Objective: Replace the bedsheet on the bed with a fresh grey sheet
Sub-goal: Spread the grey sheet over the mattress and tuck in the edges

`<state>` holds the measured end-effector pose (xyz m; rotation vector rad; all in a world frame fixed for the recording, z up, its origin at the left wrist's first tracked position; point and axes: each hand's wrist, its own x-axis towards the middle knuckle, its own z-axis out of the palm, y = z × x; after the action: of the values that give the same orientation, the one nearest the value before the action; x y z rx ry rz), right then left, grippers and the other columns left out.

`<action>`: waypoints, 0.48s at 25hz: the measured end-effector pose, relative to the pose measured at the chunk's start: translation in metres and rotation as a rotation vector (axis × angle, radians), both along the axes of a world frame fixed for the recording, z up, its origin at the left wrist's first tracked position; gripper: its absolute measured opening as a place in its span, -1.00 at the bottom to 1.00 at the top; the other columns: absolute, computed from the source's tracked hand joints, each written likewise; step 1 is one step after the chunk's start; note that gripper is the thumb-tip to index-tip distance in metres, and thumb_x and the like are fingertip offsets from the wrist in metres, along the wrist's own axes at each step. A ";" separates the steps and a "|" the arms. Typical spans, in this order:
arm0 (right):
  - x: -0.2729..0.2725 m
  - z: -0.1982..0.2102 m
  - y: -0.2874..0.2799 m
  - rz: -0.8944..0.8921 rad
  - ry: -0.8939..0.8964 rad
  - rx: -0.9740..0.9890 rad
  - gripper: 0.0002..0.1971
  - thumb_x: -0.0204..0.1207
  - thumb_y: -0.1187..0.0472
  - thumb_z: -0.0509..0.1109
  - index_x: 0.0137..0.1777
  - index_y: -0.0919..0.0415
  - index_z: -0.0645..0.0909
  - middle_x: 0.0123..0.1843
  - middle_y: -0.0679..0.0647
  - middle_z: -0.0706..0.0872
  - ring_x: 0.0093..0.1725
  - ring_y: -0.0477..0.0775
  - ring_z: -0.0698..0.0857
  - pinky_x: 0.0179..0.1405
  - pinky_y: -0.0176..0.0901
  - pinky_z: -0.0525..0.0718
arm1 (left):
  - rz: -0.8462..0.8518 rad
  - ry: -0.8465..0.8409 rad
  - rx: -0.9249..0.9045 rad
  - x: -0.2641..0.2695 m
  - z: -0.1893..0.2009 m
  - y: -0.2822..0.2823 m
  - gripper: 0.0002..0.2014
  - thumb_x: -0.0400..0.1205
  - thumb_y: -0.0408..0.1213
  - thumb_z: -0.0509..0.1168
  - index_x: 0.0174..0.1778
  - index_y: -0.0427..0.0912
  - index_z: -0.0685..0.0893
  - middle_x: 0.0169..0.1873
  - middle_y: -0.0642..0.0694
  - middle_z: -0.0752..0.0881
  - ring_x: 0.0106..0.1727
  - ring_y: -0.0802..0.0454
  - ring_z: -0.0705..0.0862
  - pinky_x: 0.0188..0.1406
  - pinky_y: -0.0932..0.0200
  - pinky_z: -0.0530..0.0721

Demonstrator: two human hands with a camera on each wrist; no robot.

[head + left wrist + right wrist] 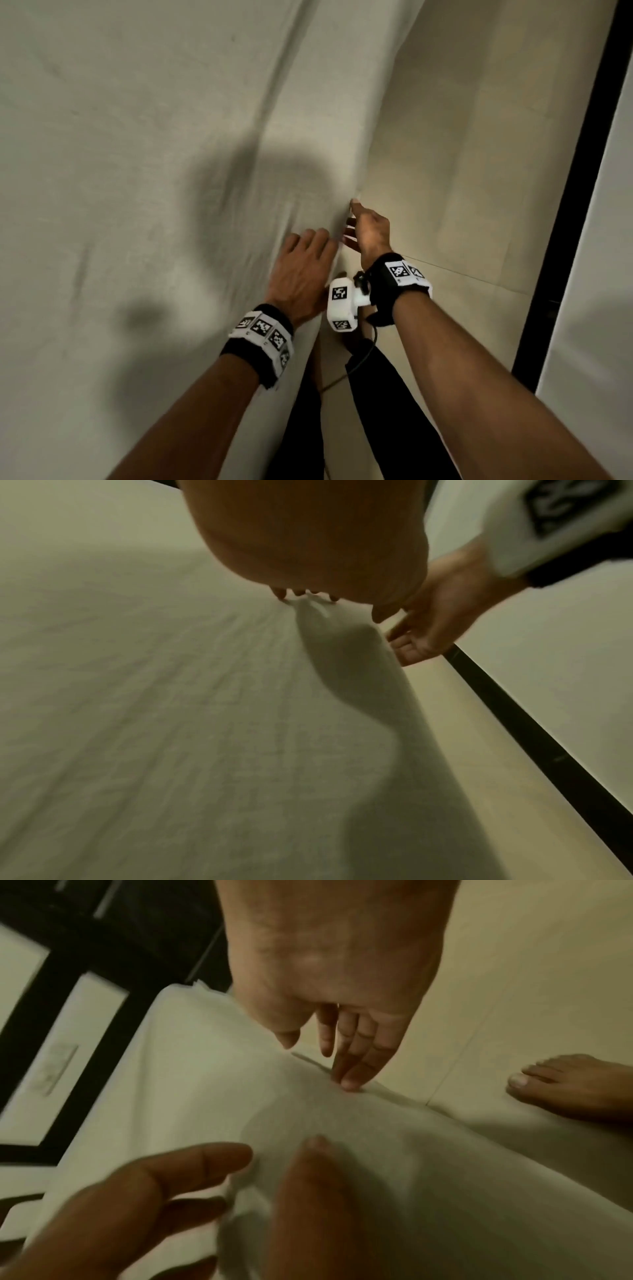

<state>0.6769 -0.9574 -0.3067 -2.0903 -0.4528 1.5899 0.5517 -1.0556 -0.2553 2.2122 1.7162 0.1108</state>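
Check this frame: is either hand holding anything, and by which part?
Nothing is gripped. The left hand rests with spread fingers on top of the sheet at the bed's side edge; the right hand presses straight fingers against the sheet's hanging side.

Dim room, pale tiled floor (462, 171), black strip (565, 205) beside it.

- Your left hand (301, 270) hides its own fingertips in the head view, where they curl over the bed's side at 1 o'clock; you can't tell from there whether they grip the sheet (154, 171).
- Your right hand's (370, 233) fingers lie behind the hanging sheet edge in that view.
- In the right wrist view, motion blur smears your left hand's fingers (192, 1167) at 7 o'clock.
- Your foot (575, 1088) is cut off at 3 o'clock.
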 end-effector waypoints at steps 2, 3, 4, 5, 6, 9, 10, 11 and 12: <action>0.009 -0.004 0.011 0.077 0.044 0.014 -0.75 0.67 -0.04 0.47 -0.03 0.15 0.76 0.01 0.19 0.87 -0.08 0.19 0.84 -0.01 0.05 0.86 | -0.053 0.052 -0.061 0.027 -0.004 0.000 -0.69 0.51 -0.02 0.36 -0.10 -0.23 0.71 -0.09 -0.18 0.68 0.04 -0.18 0.57 0.02 -0.07 0.49; 0.012 -0.005 0.015 0.101 0.046 0.034 -0.77 0.66 -0.01 0.49 -0.06 0.16 0.77 -0.02 0.18 0.87 -0.10 0.18 0.84 -0.02 0.02 0.86 | -0.036 0.099 -0.084 0.033 -0.006 0.002 -0.74 0.46 -0.07 0.36 -0.16 -0.23 0.71 -0.13 -0.18 0.67 0.02 -0.19 0.58 -0.01 -0.07 0.50; 0.015 -0.009 0.020 0.096 0.046 0.059 -0.80 0.64 0.06 0.52 -0.13 0.17 0.78 -0.09 0.17 0.87 -0.14 0.17 0.83 0.00 0.03 0.87 | -0.033 0.151 -0.111 0.035 -0.008 0.008 -0.77 0.43 -0.12 0.38 -0.18 -0.23 0.71 -0.16 -0.18 0.67 -0.01 -0.19 0.59 -0.03 -0.06 0.52; 0.018 -0.014 0.024 0.088 0.033 0.073 -0.83 0.59 0.14 0.55 -0.21 0.17 0.79 -0.17 0.17 0.87 -0.17 0.17 0.83 0.04 0.06 0.88 | -0.039 0.194 -0.131 0.036 -0.009 0.013 -0.79 0.40 -0.16 0.39 -0.17 -0.22 0.71 -0.19 -0.18 0.67 -0.04 -0.19 0.59 -0.05 -0.05 0.53; 0.019 -0.020 0.029 0.090 0.008 0.077 -0.85 0.53 0.21 0.55 -0.27 0.17 0.80 -0.22 0.16 0.87 -0.20 0.16 0.84 0.07 0.13 0.88 | -0.051 0.240 -0.158 0.036 -0.011 0.019 -0.77 0.37 -0.19 0.42 -0.12 -0.22 0.71 -0.20 -0.18 0.67 -0.07 -0.18 0.60 -0.06 -0.04 0.55; 0.017 -0.030 0.032 0.174 -0.090 0.102 -0.88 0.34 0.14 0.47 -0.24 0.11 0.84 -0.26 0.09 0.88 -0.18 0.16 0.88 0.05 0.19 0.88 | -0.102 0.340 -0.295 0.038 -0.008 0.031 -0.51 0.26 -0.19 0.54 0.10 -0.27 0.72 -0.23 -0.18 0.70 -0.15 -0.16 0.62 -0.11 -0.02 0.58; 0.017 -0.030 0.031 0.209 -0.145 0.115 -0.82 0.29 0.10 0.43 -0.20 0.09 0.83 -0.24 0.04 0.88 -0.16 0.17 0.88 0.04 0.17 0.88 | -0.135 0.372 -0.311 0.040 -0.005 0.037 -0.56 0.22 -0.18 0.58 0.00 -0.23 0.76 -0.29 -0.16 0.69 -0.19 -0.14 0.62 -0.13 0.01 0.58; 0.017 -0.027 0.031 0.230 -0.191 0.116 -0.78 0.27 0.08 0.40 -0.17 0.08 0.83 -0.21 0.02 0.87 -0.13 0.18 0.87 0.05 0.16 0.87 | -0.183 0.407 -0.310 0.043 -0.002 0.044 -0.69 0.19 -0.19 0.60 -0.20 -0.15 0.76 -0.39 -0.11 0.67 -0.25 -0.10 0.61 -0.15 0.05 0.56; 0.017 -0.023 0.030 0.231 -0.222 0.115 -0.77 0.29 0.10 0.39 -0.13 0.08 0.82 -0.17 0.02 0.87 -0.10 0.19 0.87 0.07 0.13 0.85 | -0.241 0.426 -0.302 0.046 0.001 0.050 -0.80 0.23 -0.20 0.59 -0.39 -0.08 0.69 -0.48 -0.06 0.61 -0.29 -0.07 0.58 -0.14 0.07 0.55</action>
<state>0.6940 -0.9278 -0.3294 -2.1988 -0.8691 1.4175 0.5977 -1.0058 -0.2538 2.2941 1.5117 -0.6760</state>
